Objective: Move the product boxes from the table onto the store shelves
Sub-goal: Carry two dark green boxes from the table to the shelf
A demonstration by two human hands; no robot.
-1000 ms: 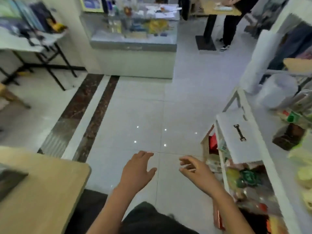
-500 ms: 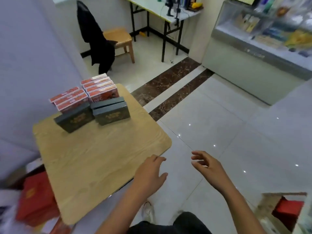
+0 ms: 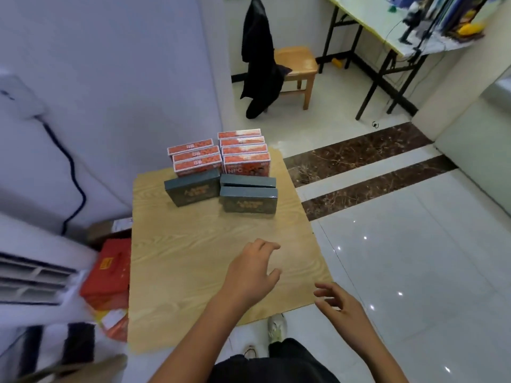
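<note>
A light wooden table (image 3: 210, 261) stands in front of me. At its far end stand several orange product boxes (image 3: 243, 153) in two rows. In front of them are three dark grey-green boxes (image 3: 248, 201), one on the left (image 3: 192, 190) and two on the right. My left hand (image 3: 253, 272) hovers over the near middle of the table, fingers apart, holding nothing. My right hand (image 3: 338, 305) hangs just off the table's near right corner, fingers loosely spread and empty. Both hands are well short of the boxes.
A white wall runs along the left of the table. Red cartons (image 3: 110, 269) sit on the floor at the table's left. A wooden stool (image 3: 297, 64) with a black coat (image 3: 260, 56) stands behind. A folding table (image 3: 387, 31) is at the back right. Tiled floor lies to the right.
My view has swung left from the shelves to the table, which is now centred and closer. Both hands stay empty; the left one has moved over the table top.
</note>
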